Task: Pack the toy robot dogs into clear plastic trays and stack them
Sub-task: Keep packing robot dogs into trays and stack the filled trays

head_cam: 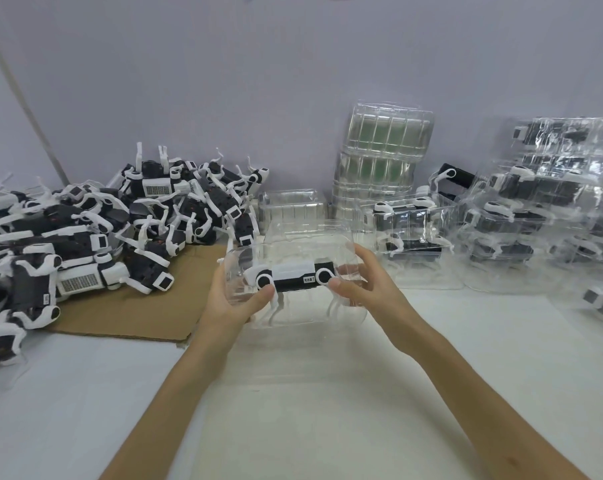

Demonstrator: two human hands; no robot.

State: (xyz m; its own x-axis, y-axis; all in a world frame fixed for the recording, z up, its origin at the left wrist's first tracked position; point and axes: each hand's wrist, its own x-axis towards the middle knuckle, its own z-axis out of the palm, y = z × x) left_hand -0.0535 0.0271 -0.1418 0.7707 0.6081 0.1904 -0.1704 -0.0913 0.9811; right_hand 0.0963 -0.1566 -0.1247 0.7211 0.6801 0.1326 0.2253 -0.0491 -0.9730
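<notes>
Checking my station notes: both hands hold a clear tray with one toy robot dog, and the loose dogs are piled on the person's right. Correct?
Wrong side: the head view shows the pile of loose dogs on the person's left, on cardboard. The left hand and right hand do hold the clear tray with one toy robot dog.

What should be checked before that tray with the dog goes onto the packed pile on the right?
1. Grip on the tray: left hand and right hand hold its two ends. Ok.
2. Toy dog inside the tray, legs down. Ok.
3. Dog pressed fully home and tray closed: the clear plastic is hard to read. Cannot tell.
4. Flat landing spot on the packed stack: blurred, looks uneven. Cannot tell.
5. Empty trays ready behind. Ok.
6. Loose dogs waiting, piled at left. Ok.
</notes>
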